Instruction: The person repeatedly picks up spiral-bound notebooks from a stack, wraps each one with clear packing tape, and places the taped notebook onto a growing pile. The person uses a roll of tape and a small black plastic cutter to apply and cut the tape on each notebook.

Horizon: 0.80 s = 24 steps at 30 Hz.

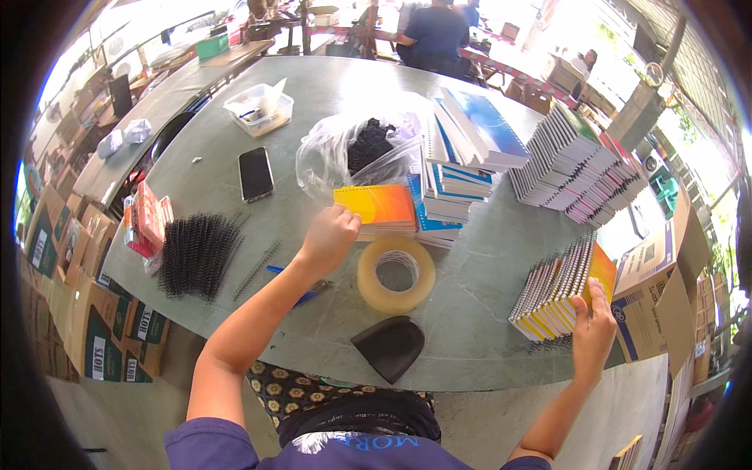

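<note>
Taking up the yellow-orange booklet (384, 204), apparently, pinched its corner atop the counter (470, 345) pile with left fingers (343, 222), touched coil-bound notebooks (558, 294) with right fingers (598, 294), without clear sign of a grip, and probably needed a clean lift next.

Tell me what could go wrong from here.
The slanted row of coil-bound notebooks, with the right hand against it, might slide apart near the edge of the table. The uneven blue-covered stack could topple if the left hand jostles the orange-covered pile beside it. The heaped black coils may tangle if picked up.
</note>
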Tool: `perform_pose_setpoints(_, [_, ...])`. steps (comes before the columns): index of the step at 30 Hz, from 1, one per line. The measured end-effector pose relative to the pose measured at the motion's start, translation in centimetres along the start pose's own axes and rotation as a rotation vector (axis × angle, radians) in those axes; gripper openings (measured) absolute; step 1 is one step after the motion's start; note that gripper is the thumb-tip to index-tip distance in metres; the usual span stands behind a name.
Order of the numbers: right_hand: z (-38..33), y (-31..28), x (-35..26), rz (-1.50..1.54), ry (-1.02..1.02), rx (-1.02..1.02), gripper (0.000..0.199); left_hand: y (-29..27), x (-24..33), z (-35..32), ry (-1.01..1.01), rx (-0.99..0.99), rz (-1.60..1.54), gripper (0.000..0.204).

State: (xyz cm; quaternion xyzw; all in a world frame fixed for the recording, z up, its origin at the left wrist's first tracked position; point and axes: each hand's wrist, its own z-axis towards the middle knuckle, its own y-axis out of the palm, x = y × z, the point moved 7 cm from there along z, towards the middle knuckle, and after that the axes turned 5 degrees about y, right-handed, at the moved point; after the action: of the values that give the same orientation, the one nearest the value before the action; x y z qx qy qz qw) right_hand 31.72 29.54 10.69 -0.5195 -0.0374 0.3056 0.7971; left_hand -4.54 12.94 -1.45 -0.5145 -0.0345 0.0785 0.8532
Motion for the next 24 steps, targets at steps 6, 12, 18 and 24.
perform_pose_setpoints(6, [-2.8,-1.7,-2.0,0.406,-0.386,0.425,0.033,-6.5,0.1,-3.1,-0.339,0.333,-0.546,0.019])
perform_pose_setpoints(12, [-4.1,14.7,-13.5,1.913,0.177,-0.587,0.024,-2.1,7.7,-5.8,-0.560,0.224,-1.509,0.017])
perform_pose_setpoints(18, [-0.3,11.7,-16.7,1.066,-0.150,-0.494,0.019,-3.9,-4.0,-10.3,-0.490,0.289,-0.343,0.019])
perform_pose_setpoints(24, [-2.2,15.9,-21.8,0.427,-0.502,-0.413,0.019,-0.3,-8.6,-12.4,-0.564,-0.061,0.084,0.016])
